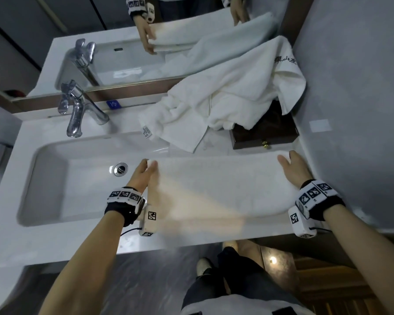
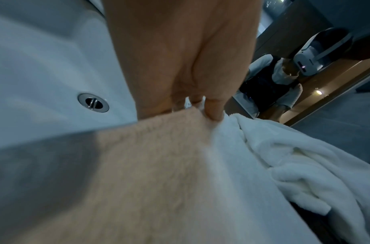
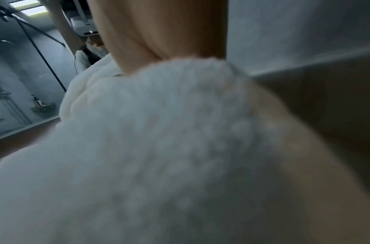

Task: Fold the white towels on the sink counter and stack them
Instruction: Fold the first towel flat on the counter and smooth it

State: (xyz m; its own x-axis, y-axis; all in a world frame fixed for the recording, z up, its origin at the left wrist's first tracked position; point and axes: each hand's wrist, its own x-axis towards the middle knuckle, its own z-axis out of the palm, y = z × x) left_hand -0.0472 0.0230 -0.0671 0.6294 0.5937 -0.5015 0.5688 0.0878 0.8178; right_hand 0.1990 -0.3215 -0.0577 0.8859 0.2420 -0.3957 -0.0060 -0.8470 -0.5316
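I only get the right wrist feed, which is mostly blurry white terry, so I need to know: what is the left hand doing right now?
Observer: The left hand pinches the left end of the spread towel, thumb on top, next to the sink drain.
Operator: Are other towels waiting?
Observer: Yes, a crumpled white towel pile lies behind it against the mirror, partly draped over a dark wooden box.
Operator: And my right hand, seen from above?
Observer: The right hand holds the towel's right end near the wall, with the fingers on top of the cloth.
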